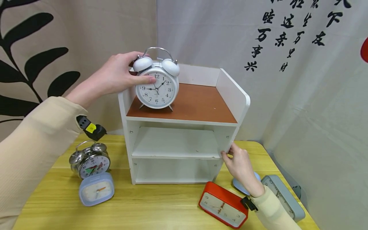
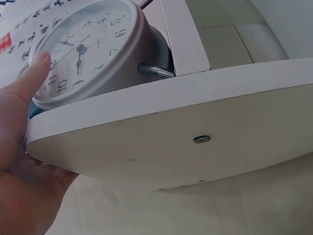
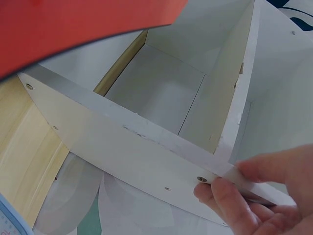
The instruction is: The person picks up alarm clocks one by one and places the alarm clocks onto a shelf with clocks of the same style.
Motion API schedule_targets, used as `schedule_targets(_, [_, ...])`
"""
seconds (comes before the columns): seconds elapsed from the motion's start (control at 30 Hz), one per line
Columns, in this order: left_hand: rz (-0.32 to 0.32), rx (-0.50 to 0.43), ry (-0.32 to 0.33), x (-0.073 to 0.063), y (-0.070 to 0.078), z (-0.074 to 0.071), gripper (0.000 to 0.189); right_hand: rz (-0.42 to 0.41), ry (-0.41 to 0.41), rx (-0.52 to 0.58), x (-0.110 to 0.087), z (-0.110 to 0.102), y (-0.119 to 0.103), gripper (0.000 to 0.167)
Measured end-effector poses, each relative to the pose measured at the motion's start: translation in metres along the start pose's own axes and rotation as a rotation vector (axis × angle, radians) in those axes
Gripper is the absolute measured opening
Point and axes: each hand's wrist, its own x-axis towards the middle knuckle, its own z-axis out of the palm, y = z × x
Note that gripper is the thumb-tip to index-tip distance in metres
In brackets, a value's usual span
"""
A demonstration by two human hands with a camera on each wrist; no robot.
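Observation:
A white twin-bell alarm clock (image 1: 157, 91) is at the left of the brown top of a small white shelf unit (image 1: 184, 120). My left hand (image 1: 119, 72) holds this clock, its thumb across the dial and the other fingers mostly hidden behind. In the left wrist view, some of those fingers show past the unit's left side panel (image 2: 146, 142). Whether the clock's feet (image 2: 155, 70) touch the top, I cannot tell. My right hand (image 1: 240, 164) pinches the front edge of the unit's right side panel (image 3: 127, 142), thumb on the inner side and fingers outside.
On the wooden table (image 1: 155, 204), a silver twin-bell clock (image 1: 92, 161) and a light-blue clock (image 1: 96, 189) sit left. A red clock (image 1: 222, 206), a grey-blue clock (image 1: 283, 196) and a partly hidden blue object (image 1: 240, 187) lie by the right forearm. Printed cloth (image 1: 201, 38) hangs behind.

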Motion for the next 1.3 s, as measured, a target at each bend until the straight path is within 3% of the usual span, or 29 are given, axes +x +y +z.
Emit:
schedule_targets(0.27, [-0.010, -0.054, -0.004, -0.008, 0.005, -0.005, 0.095, 0.009, -0.005, -0.004, -0.001, 0.000, -0.001, 0.029])
schedule_targets(0.6, [0.014, -0.082, 0.045, -0.025, 0.001, -0.014, 0.087, 0.007, -0.009, -0.002, 0.000, 0.000, 0.000, 0.029])
schedule_targets(1.0, [-0.006, -0.040, 0.147, -0.063, -0.013, -0.024, 0.080, -0.010, -0.004, -0.003, -0.001, -0.002, 0.001, 0.029])
schedule_targets(1.3, [-0.015, -0.033, 0.229, -0.092, -0.034, -0.028, 0.077, -0.003, -0.018, 0.007, -0.001, -0.001, 0.001, 0.030])
